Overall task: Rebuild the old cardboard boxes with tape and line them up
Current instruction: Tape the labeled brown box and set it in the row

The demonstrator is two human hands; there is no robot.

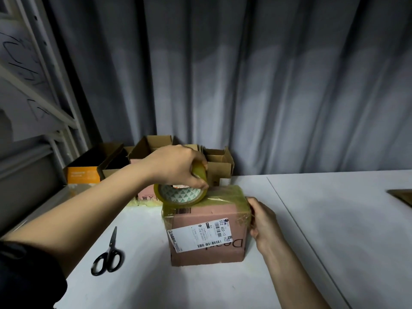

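Two hands: both engaged.
Left hand (176, 167): curled round tape roll (180, 194), pressed atop pink box (207, 230).
Right hand (264, 221): box's right side gripped.
Surface (312, 230): box mid-front; scissors (108, 256) left; open boxes (142, 157) lined behind.

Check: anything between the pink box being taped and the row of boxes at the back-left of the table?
Mostly clear. The left hand with the tape roll sits over that path; the right hand holds the pink box. Row of boxes lies just behind. Scissors lie aside.
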